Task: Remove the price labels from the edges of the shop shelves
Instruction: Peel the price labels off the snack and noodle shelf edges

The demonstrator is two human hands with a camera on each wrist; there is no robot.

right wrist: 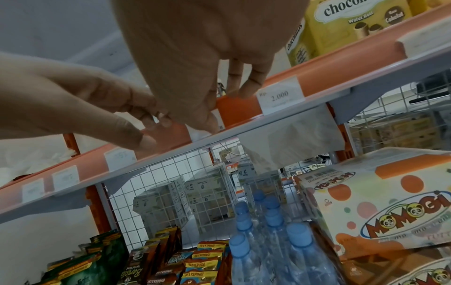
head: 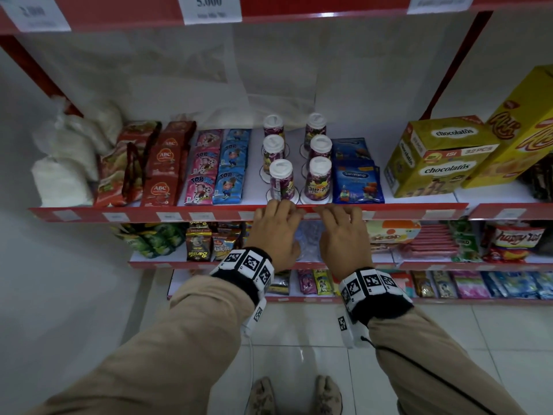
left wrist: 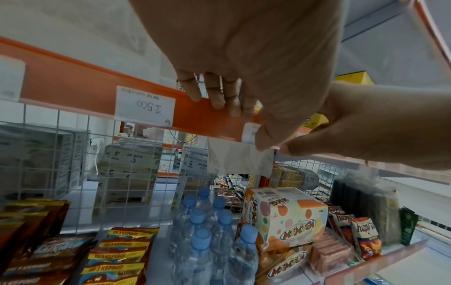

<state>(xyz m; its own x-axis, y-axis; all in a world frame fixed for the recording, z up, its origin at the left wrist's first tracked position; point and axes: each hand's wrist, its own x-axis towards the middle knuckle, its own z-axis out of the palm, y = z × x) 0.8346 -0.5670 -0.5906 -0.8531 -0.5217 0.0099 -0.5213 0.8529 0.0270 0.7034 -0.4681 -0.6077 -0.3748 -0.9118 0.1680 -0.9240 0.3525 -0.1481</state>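
Both hands work at the red shelf edge (head: 179,212) in the head view, below the drink cups. My left hand (head: 276,223) hooks its fingers (left wrist: 214,96) over the top of the rail, and its thumb presses a small white price label (left wrist: 250,133). My right hand (head: 341,232) sits close beside it, fingers (right wrist: 246,86) over the rail top and thumb on the same label (right wrist: 202,133). Most of that label is hidden under the thumbs. More labels sit along the rail: one marked 1.500 (left wrist: 145,106), one marked 2.000 (right wrist: 280,96), and others (head: 116,217).
Purple drink cups (head: 318,182) and snack sachets stand just behind the rail, with a yellow Chocolatos box (head: 434,157) to the right. On the shelf below are water bottles (left wrist: 202,241), a Momogi box (left wrist: 288,216) and a wire mesh back. The top shelf carries a 5.000 label (head: 209,7).
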